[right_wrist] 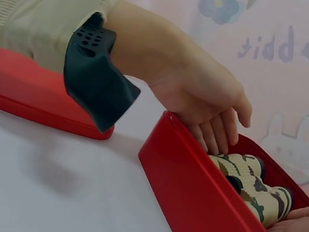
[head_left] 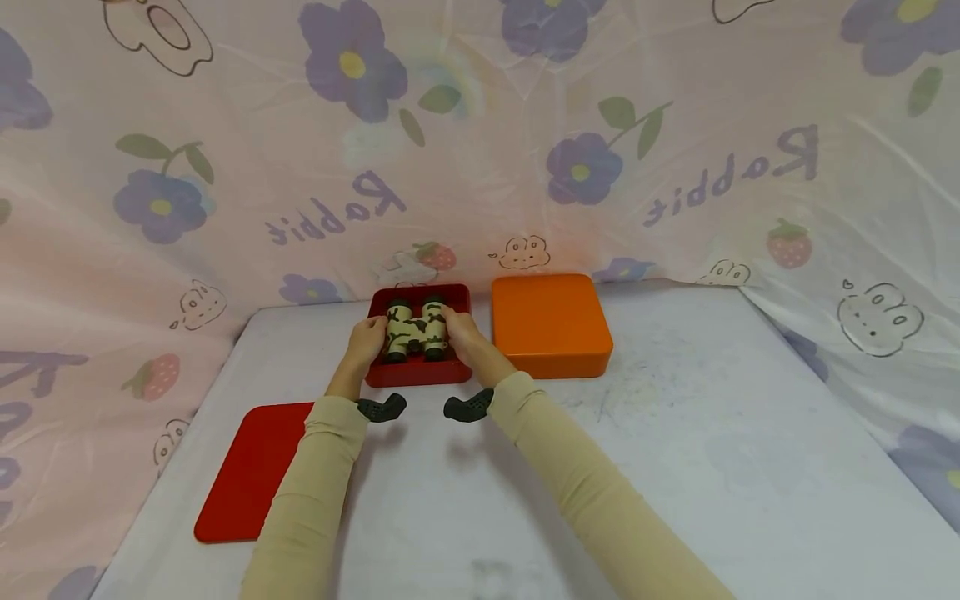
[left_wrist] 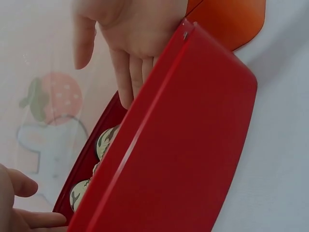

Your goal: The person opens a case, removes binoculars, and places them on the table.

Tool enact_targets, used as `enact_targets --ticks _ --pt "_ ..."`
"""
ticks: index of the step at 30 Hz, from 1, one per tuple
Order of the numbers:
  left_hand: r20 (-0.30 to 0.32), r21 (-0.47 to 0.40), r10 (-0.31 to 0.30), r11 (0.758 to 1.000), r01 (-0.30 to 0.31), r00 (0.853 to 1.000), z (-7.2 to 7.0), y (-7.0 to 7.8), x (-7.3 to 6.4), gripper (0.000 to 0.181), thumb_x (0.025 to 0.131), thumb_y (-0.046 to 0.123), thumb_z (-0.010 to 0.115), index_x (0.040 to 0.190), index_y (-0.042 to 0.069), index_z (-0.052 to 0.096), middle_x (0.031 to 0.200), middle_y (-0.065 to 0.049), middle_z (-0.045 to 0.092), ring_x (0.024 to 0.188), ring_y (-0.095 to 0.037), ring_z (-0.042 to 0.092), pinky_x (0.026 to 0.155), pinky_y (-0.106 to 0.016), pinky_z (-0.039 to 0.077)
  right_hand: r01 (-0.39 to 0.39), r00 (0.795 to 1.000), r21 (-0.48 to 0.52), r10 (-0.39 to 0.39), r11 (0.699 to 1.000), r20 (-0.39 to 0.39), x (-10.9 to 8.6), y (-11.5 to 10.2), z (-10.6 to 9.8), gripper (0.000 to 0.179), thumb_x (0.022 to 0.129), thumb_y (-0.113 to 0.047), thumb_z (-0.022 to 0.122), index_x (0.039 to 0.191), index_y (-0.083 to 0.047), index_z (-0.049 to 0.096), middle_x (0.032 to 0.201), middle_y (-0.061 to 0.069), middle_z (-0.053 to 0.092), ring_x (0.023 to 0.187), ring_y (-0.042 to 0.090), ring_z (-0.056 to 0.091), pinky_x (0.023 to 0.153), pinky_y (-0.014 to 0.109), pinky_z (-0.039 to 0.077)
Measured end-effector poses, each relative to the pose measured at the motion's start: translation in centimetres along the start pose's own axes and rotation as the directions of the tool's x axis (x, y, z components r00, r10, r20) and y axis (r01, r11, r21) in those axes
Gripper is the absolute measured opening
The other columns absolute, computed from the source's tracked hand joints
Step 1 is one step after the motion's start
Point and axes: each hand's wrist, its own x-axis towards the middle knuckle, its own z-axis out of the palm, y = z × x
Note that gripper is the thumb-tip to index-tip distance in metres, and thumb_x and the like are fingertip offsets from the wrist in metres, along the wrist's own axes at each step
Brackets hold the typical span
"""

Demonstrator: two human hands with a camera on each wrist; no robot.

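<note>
Camouflage-patterned binoculars lie inside a red box near the back of the table. My left hand reaches over the box's left side, its fairly straight fingers pointing down beside the binoculars in the right wrist view. On the opposite side my right hand dips its extended fingers into the box, thumb held apart, as the left wrist view shows. Both hands are close against the binoculars' sides. The box wall hides most of the binoculars in the left wrist view.
A flat red lid lies front left, partly under the left sleeve. Right of the red box stands an orange box. Dark wrist mounts stick out from both wrists. A patterned curtain hangs behind the white table.
</note>
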Motion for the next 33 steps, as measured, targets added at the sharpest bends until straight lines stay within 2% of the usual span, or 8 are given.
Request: enact_targets --ticks 2,7,10,13,15,18,25,33 --pt "0.005 0.000 -0.009 1.000 0.009 1.000 0.0 0.1 0.1 0.052 0.104 0.024 0.028 0.147 -0.005 0.032 0.155 -0.023 0.032 0.146 -0.035 0.028 0.123 -0.045 0.025 -0.017 1.000 0.026 0.017 1.000 0.010 -1.7 -1.2 0.3 0.068 0.100 -0.046 0.045 0.149 -0.002 0.029 0.158 0.012 0.030 0.145 0.026 0.034 0.122 0.042 0.029" --pt "0.016 -0.022 -0.035 0.999 0.035 0.999 -0.1 0.3 0.2 0.053 0.104 0.026 0.028 0.147 -0.006 0.031 0.156 -0.023 0.031 0.147 -0.034 0.027 0.123 -0.045 0.024 -0.049 0.998 0.058 0.047 0.997 0.040 -9.4 -5.7 1.2 0.055 0.105 -0.028 0.034 0.149 0.004 0.025 0.158 0.018 0.027 0.148 0.030 0.028 0.125 0.042 0.021" --pt "0.027 -0.022 -0.046 0.999 0.047 0.999 -0.1 0.3 0.3 0.054 0.104 0.026 0.028 0.147 -0.006 0.031 0.155 -0.023 0.032 0.146 -0.034 0.029 0.123 -0.045 0.025 -0.057 0.997 0.068 0.054 0.996 0.057 -11.1 -6.7 1.2 0.054 0.105 -0.027 0.035 0.148 0.006 0.028 0.156 0.019 0.031 0.146 0.029 0.032 0.124 0.040 0.023" --pt "0.033 -0.016 -0.053 0.998 0.054 0.998 -0.1 0.3 0.4 0.054 0.104 0.026 0.028 0.146 -0.007 0.032 0.153 -0.024 0.034 0.145 -0.034 0.031 0.123 -0.044 0.025 -0.068 0.997 0.059 0.066 0.996 0.034 -10.4 -6.2 1.3 0.052 0.105 -0.027 0.038 0.145 0.006 0.034 0.151 0.017 0.040 0.138 0.027 0.043 0.121 0.039 0.030" --pt "0.042 -0.026 -0.056 0.998 0.057 0.998 -0.1 0.2 0.5 0.053 0.105 0.027 0.028 0.146 -0.007 0.033 0.152 -0.024 0.035 0.143 -0.033 0.032 0.123 -0.044 0.026 -0.076 0.997 0.064 0.074 0.995 0.031 -9.1 -5.5 1.2 0.051 0.104 -0.028 0.038 0.143 0.005 0.036 0.148 0.016 0.043 0.135 0.026 0.045 0.120 0.038 0.033" --pt "0.054 -0.025 -0.053 0.998 0.054 0.997 0.0 0.1 0.7 0.053 0.105 0.026 0.028 0.145 -0.008 0.033 0.151 -0.025 0.036 0.142 -0.033 0.033 0.123 -0.045 0.026 -0.094 0.995 0.070 0.091 0.993 0.043 -8.3 -5.2 1.1 0.050 0.104 -0.026 0.040 0.143 0.005 0.036 0.148 0.016 0.042 0.135 0.026 0.044 0.120 0.038 0.032" --pt "0.076 -0.007 -0.059 0.998 0.059 0.995 0.2 -0.2 0.7 0.054 0.104 0.027 0.027 0.145 -0.008 0.034 0.153 -0.025 0.033 0.143 -0.035 0.031 0.123 -0.045 0.026 -0.097 0.991 0.007 0.096 0.995 0.091 -8.3 -4.8 0.9 0.054 0.104 -0.028 0.041 0.147 0.003 0.031 0.155 0.014 0.032 0.144 0.028 0.032 0.125 0.041 0.023" --pt "0.085 -0.020 -0.053 0.998 0.055 0.995 0.4 -0.2 0.5 0.054 0.104 0.025 0.028 0.147 -0.008 0.029 0.155 -0.025 0.031 0.145 -0.035 0.029 0.123 -0.046 0.025 -0.073 0.995 -0.037 0.075 0.997 0.070 -8.5 -4.7 1.0 0.054 0.103 -0.027 0.041 0.146 0.003 0.031 0.154 0.014 0.032 0.143 0.027 0.033 0.124 0.042 0.024"
